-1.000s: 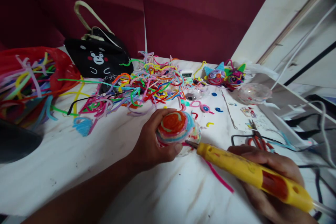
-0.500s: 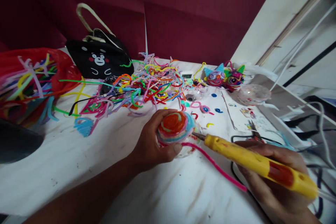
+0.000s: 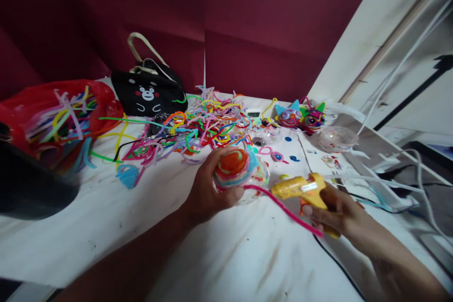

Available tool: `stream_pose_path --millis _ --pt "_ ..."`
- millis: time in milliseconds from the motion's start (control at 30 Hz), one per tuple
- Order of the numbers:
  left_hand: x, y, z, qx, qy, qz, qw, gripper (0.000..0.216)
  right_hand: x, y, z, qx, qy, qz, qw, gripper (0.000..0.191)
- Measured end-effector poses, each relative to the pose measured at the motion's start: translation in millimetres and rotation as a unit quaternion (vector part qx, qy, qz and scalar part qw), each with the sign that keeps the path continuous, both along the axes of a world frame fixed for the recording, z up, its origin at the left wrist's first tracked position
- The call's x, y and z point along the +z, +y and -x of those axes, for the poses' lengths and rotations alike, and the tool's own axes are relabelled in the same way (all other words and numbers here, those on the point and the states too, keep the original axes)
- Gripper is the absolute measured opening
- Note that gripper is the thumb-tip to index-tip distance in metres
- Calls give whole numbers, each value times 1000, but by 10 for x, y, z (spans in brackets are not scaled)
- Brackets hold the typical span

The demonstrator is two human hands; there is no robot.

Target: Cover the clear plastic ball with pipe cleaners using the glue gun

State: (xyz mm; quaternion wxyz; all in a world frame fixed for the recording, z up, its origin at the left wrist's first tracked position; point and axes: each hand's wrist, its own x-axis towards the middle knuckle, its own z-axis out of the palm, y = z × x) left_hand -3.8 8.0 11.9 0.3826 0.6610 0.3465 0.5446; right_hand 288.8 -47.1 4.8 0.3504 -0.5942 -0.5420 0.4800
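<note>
Left hand (image 3: 207, 193) is wrapped round a clear ball (image 3: 242, 174) that's already coiled over with orange, blue and pink pipe cleaner, thumb pressing down the near end of a loose pink pipe cleaner (image 3: 283, 207) where it meets the ball. Ball sits just off the white table (image 3: 123, 226), roughly centre of the view. Right hand (image 3: 336, 214) is closed on the grip of a yellow glue gun (image 3: 300, 188), nozzle aimed at the ball and close to it; the far end of the pink strand looks pinched in those same fingers, though it's a bit blurry there so can't swear to it.

If I were doing this bit: small dab of glue right next to the last coil, not on the thumb, then lay the pink strand snug against the previous turn and hold it a second before rotating the ball. Keep the strand taut so no plastic shows through. Watch for glue strings and that black cord (image 3: 336, 264) dragging under the wrist.

Behind it all there's a big tangle of pipe cleaners (image 3: 201, 125), a black bear bag (image 3: 148, 92), a red plastic bag (image 3: 53, 108) and two finished cat heads (image 3: 300, 115)
</note>
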Motion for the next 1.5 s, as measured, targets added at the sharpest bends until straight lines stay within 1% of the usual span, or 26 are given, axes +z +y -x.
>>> stream_pose_path --millis 100,167,200,267,300,333,367,400,433,467,500,533,567,600,667,767,833,900,1000,1100,1200,1367,1500 --pt "0 15 1 10 7 -20 1000 59 -107 18 37 71 -46 19 996 42" --pt "14 10 -10 13 10 -24 1000 58 -157 17 32 115 -135 -6 984 45" --pt "23 4 -16 15 11 -21 1000 58 -156 11 28 123 -190 -35 973 45" --pt "36 -10 -25 20 19 -10 1000 57 -88 -12 44 96 -270 -114 951 41" --pt "37 -15 -27 23 26 -8 999 57 -21 -28 71 68 -277 -153 946 38" --pt "33 -19 -27 26 36 -10 999 57 63 -46 113 45 -257 -181 948 36" --pt "24 -20 -26 28 47 -18 998 57 156 -63 169 31 -213 -181 960 36" --pt "10 -20 -24 30 56 -31 997 58 254 -78 235 35 -146 -161 975 40" --pt "-5 -18 -23 32 63 -46 996 58 347 -89 308 52 -74 -126 988 45" --pt "-19 -15 -21 34 69 -60 995 59 432 -96 382 82 -5 -80 993 49" --pt "-32 -11 -20 36 75 -72 994 60 506 -98 452 128 44 -33 990 52" --pt "-41 -8 -20 38 81 -82 993 61 565 -94 513 174 65 7 983 51" --pt "-47 -6 -19 41 88 -90 991 63 611 -86 562 202 71 34 976 46" --pt "-48 -5 -19 44 94 -98 990 63 646 -74 599 216 64 42 973 42" --pt "-42 -3 -19 50 105 -112 987 63 688 -39 637 201 32 12 979 37" --pt "-34 -2 -19 56 119 -122 984 62 711 31 640 146 -18 -75 986 41" --pt "-38 1 -19 58 127 -127 982 61 709 81 635 122 -43 -130 983 41" --pt "-47 4 -18 58 130 -137 980 61 696 124 635 103 -64 -182 976 37" --pt "-56 1 -18 54 134 -148 978 60 673 173 646 81 -83 -236 965 28" --pt "-57 -9 -23 46 131 -132 981 60 655 216 662 72 -74 -254 962 24" --pt "-60 -16 -30 38 118 -115 986 62 630 269 672 74 -61 -249 964 24" --pt "-52 -19 -32 23 109 -127 986 60 573 347 674 85 -35 -248 964 24" --pt "-49 -18 -36 11 98 -129 987 61 555 366 672 87 -25 -225 970 24"
